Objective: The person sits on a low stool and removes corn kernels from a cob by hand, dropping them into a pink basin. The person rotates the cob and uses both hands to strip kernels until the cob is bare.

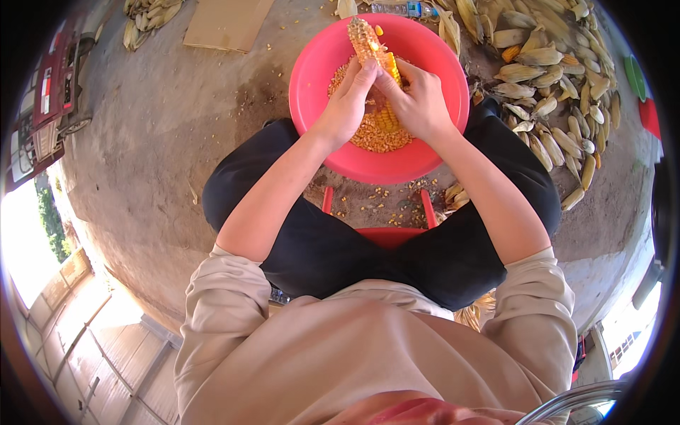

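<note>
A partly shelled corn cob (365, 41) is held between both hands above a pink plastic basin (313, 114). Much of its far end is bare, while yellow kernels (393, 67) still line the side by my right hand (419, 101). My left hand (348, 103) grips the cob from the other side, and the two thumbs meet on it. One loose kernel (379, 30) shows beside the cob's tip. Inside the basin lie many shelled kernels (380, 138) and another ear with yellow rows (387, 119), partly hidden by my right hand.
Corn ears in dry husks (536, 74) are heaped on the floor to the right. A plastic bottle (406, 9) lies beyond the basin, with a cardboard sheet (228, 24) to its left. A red vehicle (50, 95) stands far left. Part of a red stool (390, 236) shows beneath my legs.
</note>
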Demonstrator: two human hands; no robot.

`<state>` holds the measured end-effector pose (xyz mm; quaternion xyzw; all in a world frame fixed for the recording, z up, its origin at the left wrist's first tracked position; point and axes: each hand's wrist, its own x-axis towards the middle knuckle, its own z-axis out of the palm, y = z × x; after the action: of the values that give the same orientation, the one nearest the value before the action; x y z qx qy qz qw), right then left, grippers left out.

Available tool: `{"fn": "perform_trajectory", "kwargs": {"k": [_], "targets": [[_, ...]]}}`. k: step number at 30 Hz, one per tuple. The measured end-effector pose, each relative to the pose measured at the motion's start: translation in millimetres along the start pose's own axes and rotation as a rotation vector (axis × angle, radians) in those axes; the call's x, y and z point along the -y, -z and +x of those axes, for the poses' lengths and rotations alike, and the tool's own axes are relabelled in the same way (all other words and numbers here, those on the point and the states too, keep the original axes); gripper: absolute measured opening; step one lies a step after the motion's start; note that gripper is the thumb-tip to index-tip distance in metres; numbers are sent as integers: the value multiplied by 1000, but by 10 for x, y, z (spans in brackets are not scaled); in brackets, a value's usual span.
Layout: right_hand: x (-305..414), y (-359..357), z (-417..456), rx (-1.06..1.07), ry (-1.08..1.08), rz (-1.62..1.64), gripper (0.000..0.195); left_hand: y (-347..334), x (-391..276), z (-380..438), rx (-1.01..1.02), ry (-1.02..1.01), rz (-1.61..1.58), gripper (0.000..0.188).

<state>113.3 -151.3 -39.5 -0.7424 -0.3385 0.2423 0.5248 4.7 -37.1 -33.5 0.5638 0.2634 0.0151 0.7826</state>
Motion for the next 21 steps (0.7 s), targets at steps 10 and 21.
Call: {"fn": "perform_trajectory", "kwargs": {"k": [10, 21], "targets": [[-9, 145, 148, 172, -58, -80, 60, 0, 270, -10, 108, -123, 165, 85], [-66, -236, -130, 54, -172, 508, 49, -118, 88, 35, -167, -290, 391, 56]]}}
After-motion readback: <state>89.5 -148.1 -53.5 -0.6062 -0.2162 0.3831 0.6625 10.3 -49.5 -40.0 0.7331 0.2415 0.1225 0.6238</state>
